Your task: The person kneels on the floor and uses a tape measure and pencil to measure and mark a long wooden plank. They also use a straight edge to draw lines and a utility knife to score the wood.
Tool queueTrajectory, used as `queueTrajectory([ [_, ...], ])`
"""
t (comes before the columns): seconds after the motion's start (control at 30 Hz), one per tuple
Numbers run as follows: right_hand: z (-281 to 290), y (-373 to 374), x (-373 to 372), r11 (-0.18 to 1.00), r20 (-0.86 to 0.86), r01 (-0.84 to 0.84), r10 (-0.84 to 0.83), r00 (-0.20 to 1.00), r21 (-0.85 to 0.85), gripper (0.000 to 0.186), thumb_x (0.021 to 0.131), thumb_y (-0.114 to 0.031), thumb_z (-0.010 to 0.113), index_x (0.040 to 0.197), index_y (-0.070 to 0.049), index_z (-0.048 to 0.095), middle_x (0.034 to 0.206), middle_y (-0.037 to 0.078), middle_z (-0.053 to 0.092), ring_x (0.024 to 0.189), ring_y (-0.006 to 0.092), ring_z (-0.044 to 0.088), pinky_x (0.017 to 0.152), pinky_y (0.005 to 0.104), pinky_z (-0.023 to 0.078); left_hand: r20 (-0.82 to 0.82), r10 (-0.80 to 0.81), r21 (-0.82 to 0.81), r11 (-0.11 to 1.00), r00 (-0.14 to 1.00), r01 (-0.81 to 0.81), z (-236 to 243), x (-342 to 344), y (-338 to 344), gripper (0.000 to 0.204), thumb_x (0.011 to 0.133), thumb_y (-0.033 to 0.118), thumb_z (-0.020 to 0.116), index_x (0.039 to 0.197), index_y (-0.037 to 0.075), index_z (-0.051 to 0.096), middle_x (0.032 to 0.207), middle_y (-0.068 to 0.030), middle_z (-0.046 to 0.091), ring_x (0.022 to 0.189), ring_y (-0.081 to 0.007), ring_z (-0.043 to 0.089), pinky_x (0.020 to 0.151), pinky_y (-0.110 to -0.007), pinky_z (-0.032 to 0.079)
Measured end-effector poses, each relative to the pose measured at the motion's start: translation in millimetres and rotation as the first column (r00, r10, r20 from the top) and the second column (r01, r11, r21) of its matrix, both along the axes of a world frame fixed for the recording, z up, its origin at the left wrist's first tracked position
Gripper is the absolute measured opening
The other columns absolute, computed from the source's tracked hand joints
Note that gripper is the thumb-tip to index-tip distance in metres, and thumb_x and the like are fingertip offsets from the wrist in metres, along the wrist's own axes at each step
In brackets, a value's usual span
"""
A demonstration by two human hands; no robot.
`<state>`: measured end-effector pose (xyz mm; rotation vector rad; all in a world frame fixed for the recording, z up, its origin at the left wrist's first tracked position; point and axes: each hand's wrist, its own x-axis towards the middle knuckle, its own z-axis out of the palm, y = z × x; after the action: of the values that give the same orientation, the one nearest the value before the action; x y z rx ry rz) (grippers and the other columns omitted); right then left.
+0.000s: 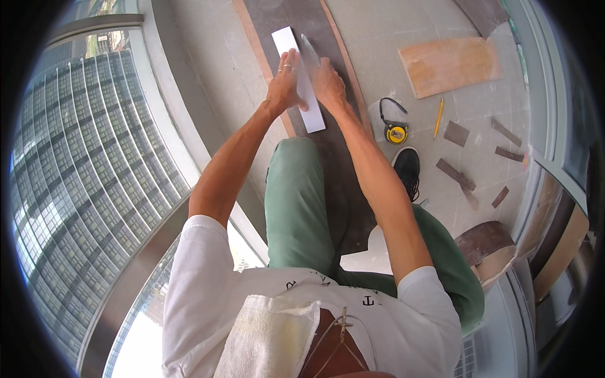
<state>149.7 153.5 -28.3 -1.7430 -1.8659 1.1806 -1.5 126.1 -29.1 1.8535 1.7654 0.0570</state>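
Marking or scoring along the flat white straightedge [298,79] on the long dark-brown plank [328,107]: left hand [285,85] presses it flat, right hand's [326,80] fingers grasp a slim blade-like tool [309,48], which must track the edge.

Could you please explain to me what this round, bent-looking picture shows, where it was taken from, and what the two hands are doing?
There is no machine here: a camera worn on a person's head looks down at their own arms, and its wide lens bends straight edges. The person kneels on a pale floor beside a tall window. The left hand presses flat on a white straight strip lying along a long dark plank. The right hand holds a thin tool against the strip's edge; what kind is too blurred to tell. To the right lie a yellow tape measure, a yellow pencil, a light brown board and small dark offcuts.
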Motion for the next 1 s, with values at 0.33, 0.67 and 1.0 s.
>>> queueTrajectory([
  [0.33, 1, 47, -32, 0.986, 0.086, -0.097, 0.110, 0.990, -0.137, 0.038, 0.100, -0.032, 0.044, 0.122, -0.001, 0.045, 0.106, 0.030, 0.066, 0.103, 0.0491, 0.063, 0.088, 0.0578, 0.048, -0.171, -0.007, -0.148, 0.989, 0.985, -0.018, 26, 11, 4, 0.152, 0.037, 0.024, 0.099, 0.158, 0.012, 0.008, 0.166, -0.0046, 0.006, 0.152, -0.0259, 0.007, 0.113, -0.063, 0.034],
  [0.67, 6, -108, 49, 0.954, 0.161, -0.140, 0.188, 0.969, -0.267, 0.026, 0.100, -0.023, 0.049, 0.111, -0.003, 0.038, 0.088, 0.031, 0.066, 0.085, 0.0530, 0.063, 0.073, 0.0601, 0.049, -0.179, -0.018, -0.088, 0.996, 0.984, 0.002, 12, 8, 2, 0.148, 0.040, 0.025, 0.099, 0.158, 0.012, 0.011, 0.166, -0.0042, 0.006, 0.152, -0.0257, 0.007, 0.114, -0.063, 0.032],
  [1.0, 24, -39, 24, 0.980, 0.166, -0.119, 0.145, 0.975, -0.156, 0.033, 0.098, -0.027, 0.051, 0.119, -0.002, 0.043, 0.093, 0.028, 0.068, 0.091, 0.0485, 0.066, 0.079, 0.0569, 0.053, -0.040, 0.002, 0.014, 1.000, 0.999, -0.001, -4, 1, 3, 0.150, 0.036, 0.022, 0.098, 0.157, 0.008, 0.011, 0.166, -0.0071, 0.006, 0.153, -0.0269, 0.005, 0.108, -0.066, 0.039],
])
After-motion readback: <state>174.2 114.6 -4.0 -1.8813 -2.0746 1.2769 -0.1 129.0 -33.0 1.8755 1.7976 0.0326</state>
